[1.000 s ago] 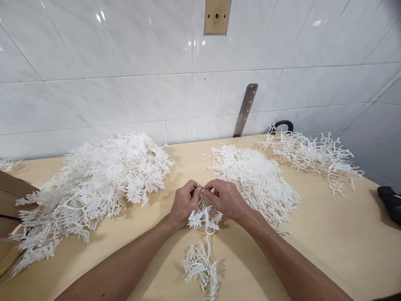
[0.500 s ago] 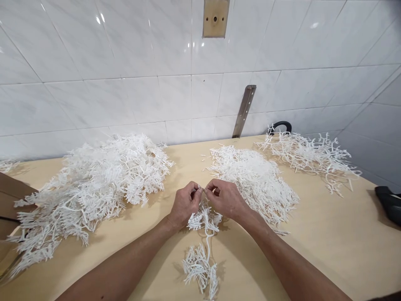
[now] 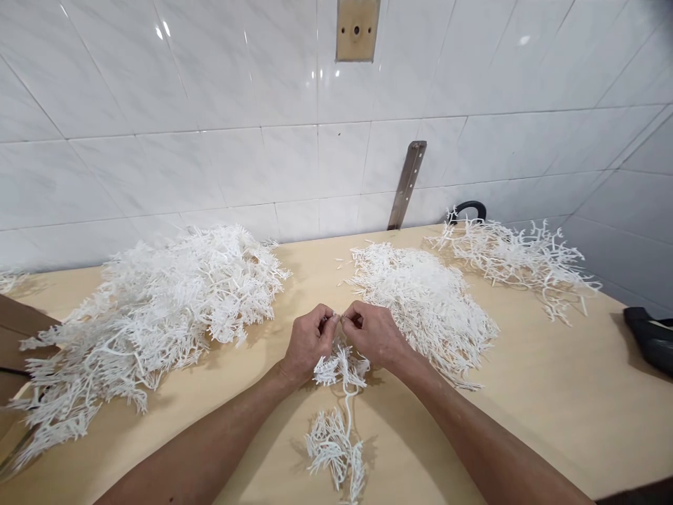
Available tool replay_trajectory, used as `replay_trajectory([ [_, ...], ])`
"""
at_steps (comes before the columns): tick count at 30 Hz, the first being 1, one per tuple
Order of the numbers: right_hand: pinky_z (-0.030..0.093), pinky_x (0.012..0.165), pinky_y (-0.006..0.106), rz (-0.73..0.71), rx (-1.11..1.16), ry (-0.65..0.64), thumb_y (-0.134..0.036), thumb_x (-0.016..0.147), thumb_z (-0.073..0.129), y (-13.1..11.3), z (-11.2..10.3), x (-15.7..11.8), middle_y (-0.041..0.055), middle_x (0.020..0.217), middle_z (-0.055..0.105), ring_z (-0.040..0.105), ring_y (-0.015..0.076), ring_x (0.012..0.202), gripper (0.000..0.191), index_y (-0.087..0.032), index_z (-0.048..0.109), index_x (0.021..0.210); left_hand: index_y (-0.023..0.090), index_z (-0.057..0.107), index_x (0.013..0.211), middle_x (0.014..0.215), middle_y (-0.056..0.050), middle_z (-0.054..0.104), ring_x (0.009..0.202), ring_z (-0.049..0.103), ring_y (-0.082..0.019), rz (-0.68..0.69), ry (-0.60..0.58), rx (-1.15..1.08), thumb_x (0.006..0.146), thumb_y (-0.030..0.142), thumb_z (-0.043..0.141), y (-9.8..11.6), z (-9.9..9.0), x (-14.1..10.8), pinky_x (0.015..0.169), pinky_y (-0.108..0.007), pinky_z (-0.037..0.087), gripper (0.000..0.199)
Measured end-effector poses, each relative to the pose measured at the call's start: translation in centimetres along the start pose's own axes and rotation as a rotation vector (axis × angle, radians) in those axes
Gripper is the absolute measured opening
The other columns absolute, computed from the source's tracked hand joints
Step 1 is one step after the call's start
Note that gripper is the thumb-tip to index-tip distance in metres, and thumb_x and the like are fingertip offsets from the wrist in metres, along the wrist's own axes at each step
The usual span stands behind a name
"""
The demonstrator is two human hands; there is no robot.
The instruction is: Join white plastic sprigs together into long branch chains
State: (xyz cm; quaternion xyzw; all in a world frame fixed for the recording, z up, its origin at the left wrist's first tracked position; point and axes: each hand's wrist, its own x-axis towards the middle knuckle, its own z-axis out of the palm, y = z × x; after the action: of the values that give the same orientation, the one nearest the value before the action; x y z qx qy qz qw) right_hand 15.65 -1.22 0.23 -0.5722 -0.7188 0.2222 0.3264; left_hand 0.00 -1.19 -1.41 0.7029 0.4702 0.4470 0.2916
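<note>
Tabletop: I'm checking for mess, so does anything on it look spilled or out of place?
Slightly: a few loose white bits lie just off the far left edge of the white pile beside the right hand, as if strayed from it. Nothing else clearly stands out.

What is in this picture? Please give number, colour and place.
strand: 1, white, lower centre
left pile: 1, white, left side
middle pile: 1, white, right of centre
right pile: 1, white, back right
table: 1, tan, under piles
scraps: uncounted, white, left edge
cardboard: 1, brown, left edge
walls: 2, whitish, back and right
wall plate: 1, yellowish, top
metal strip: 1, greyish, back wall
loop: 1, black, behind right pile
unclear object: 1, black, right edge
forearms: 2, bare, bottom
left hand: 1, bare, centre
right hand: 1, bare, centre
</note>
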Motion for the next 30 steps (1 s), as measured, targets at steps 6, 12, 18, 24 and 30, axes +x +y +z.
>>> replay_trajectory([
  [6,0.042,0.053,0.027,0.151,-0.023,0.171,-0.021,0.077,0.054,1.4,-0.3,0.9,0.0016,0.063,0.066,0.059,0.0168,0.058,0.013,-0.020,0.060,0.064,0.020,0.057,0.077,0.064,0.001,0.052,0.058,0.042,-0.012,0.187,0.036,0.043,0.091,0.031,0.051,0.6,-0.2,-0.6,0.056,-0.024,0.034,0.019],
  [12,0.047,0.060,0.030,0.111,0.020,0.490,-0.035,0.081,0.059,3.0,-3.1,1.7,0.0021,0.063,0.067,0.062,0.0191,0.057,0.017,-0.020,0.064,0.076,0.018,0.060,0.078,0.059,0.003,0.055,0.054,0.048,-0.010,-0.109,0.015,-0.183,0.089,0.039,0.056,-0.5,0.4,0.1,0.053,-0.022,0.037,0.024],
  [18,0.048,0.073,0.038,0.106,-0.223,0.769,-0.026,0.079,0.058,6.1,-7.1,2.1,0.0054,0.070,0.064,0.061,0.0214,0.062,0.011,-0.018,0.064,0.084,0.018,0.058,0.073,0.051,0.004,0.057,0.037,0.040,-0.008,-0.335,0.023,-0.365,0.085,0.044,0.059,-0.6,0.4,0.7,0.040,-0.021,0.032,0.028],
  [24,0.049,0.073,0.039,0.076,-0.242,0.779,-0.025,0.082,0.058,5.9,-7.7,1.8,0.0099,0.080,0.066,0.060,0.0205,0.063,0.022,-0.014,0.065,0.099,0.017,0.060,0.074,0.037,0.005,0.047,0.031,0.034,-0.007,-0.428,-0.013,-0.512,0.088,0.050,0.056,-0.5,-0.1,0.9,0.037,-0.020,0.027,0.035],
  [30,0.046,0.055,0.030,-0.021,0.031,0.217,-0.041,0.091,0.052,1.7,-2.8,0.8,0.0062,0.076,0.070,0.060,0.0181,0.058,0.028,-0.018,0.067,0.096,0.017,0.061,0.077,0.044,0.003,0.053,0.035,0.043,-0.009,-0.455,0.041,-0.592,0.083,0.054,0.060,-1.5,-0.2,1.6,0.037,-0.020,0.031,0.038],
])
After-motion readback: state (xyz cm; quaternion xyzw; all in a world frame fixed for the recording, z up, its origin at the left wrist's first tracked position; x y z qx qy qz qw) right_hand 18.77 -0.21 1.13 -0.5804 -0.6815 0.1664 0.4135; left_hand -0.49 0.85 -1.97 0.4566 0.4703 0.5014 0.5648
